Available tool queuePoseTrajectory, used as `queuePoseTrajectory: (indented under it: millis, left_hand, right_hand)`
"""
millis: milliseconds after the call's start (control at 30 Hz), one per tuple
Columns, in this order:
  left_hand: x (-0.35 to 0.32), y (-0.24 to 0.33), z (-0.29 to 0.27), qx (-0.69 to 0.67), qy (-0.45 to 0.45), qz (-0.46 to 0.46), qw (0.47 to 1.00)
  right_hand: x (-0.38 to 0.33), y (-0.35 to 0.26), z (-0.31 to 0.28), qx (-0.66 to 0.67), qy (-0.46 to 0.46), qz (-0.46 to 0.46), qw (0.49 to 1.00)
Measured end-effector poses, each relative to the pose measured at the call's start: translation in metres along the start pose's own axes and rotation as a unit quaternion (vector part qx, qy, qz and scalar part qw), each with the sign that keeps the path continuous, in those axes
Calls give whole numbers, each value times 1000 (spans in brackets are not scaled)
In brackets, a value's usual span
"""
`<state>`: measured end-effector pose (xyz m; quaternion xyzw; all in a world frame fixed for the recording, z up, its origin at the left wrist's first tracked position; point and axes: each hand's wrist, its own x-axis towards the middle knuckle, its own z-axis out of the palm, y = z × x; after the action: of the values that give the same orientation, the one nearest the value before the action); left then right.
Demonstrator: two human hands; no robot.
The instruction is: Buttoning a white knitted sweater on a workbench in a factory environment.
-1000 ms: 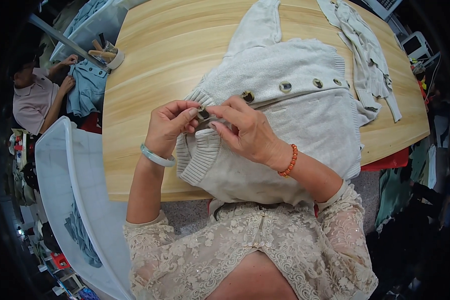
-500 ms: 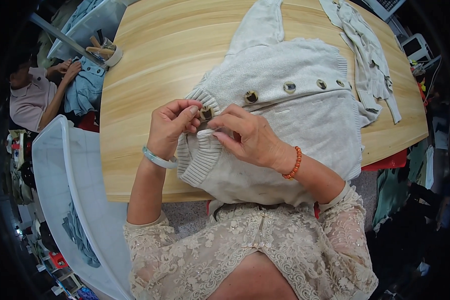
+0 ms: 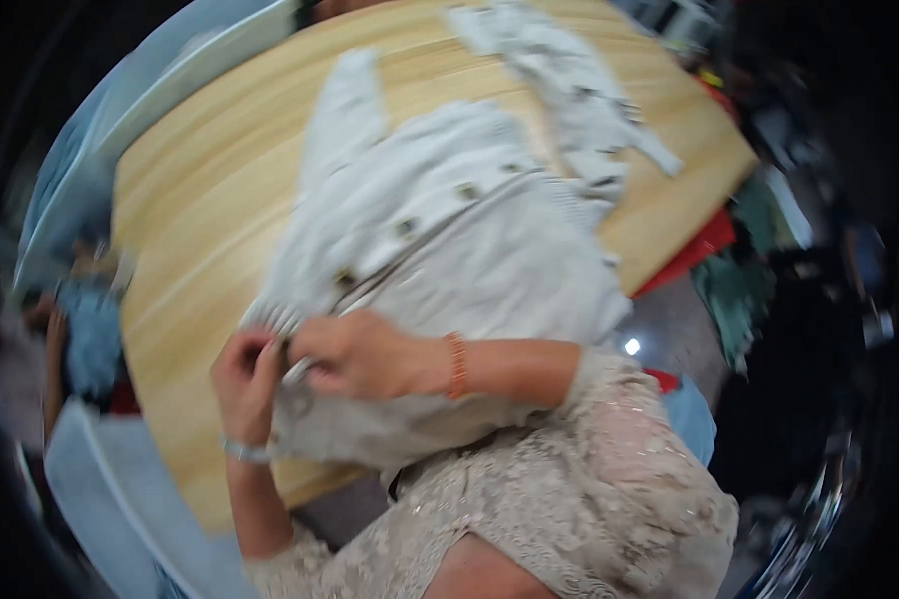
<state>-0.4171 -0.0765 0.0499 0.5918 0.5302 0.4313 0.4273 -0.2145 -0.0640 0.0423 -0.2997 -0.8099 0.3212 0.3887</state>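
Note:
A pale grey knitted cardigan (image 3: 459, 270) lies on the table, with a row of dark-centred buttons (image 3: 406, 228) along its front band. At its ribbed neckline, my left hand (image 3: 244, 384) is closed on the knit edge, thumb and fingers pinched together. Right beside it, my right hand (image 3: 372, 357) is closed as well, its fingertips on the neckline next to the left thumb. The top button by the fingers is hidden, and motion blur covers the fine detail there.
A second pale knit garment (image 3: 569, 90) lies toward the far right of the wooden table (image 3: 200, 200). Left of the table stands a whitish plastic bin (image 3: 100, 469). Another person's arm (image 3: 56, 369) and a blue garment (image 3: 92, 334) show at the far left.
The whole view has swung and blurred, so table and cardigan sit tilted and further left. Both hands remain together at the neckline; the top button is now covered.

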Motion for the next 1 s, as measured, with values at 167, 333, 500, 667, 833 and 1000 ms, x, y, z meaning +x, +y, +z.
queuePoseTrajectory:
  millis: [167,333,500,667,833,1000]
  left_hand:
    - [-18,13,-5,-52,-5,-26,998]
    - [-11,16,4,-188,-73,-87,976]
    - [-13,15,0,-190,-62,-83,976]
    - [-13,13,-5,-71,-88,-56,992]
    - [-38,37,-2,220,-163,168,947]
    - [-42,34,22,234,-13,171,957]
  right_hand:
    - [5,-8,12,-49,7,-36,998]
    - [-9,-22,-8,-73,61,-32,995]
    - [-11,-21,-5,-85,59,-50,993]
    - [-14,-10,-4,-119,19,-64,991]
    - [-11,-4,-4,-96,7,-35,995]
    - [-12,5,5,-68,14,-51,996]
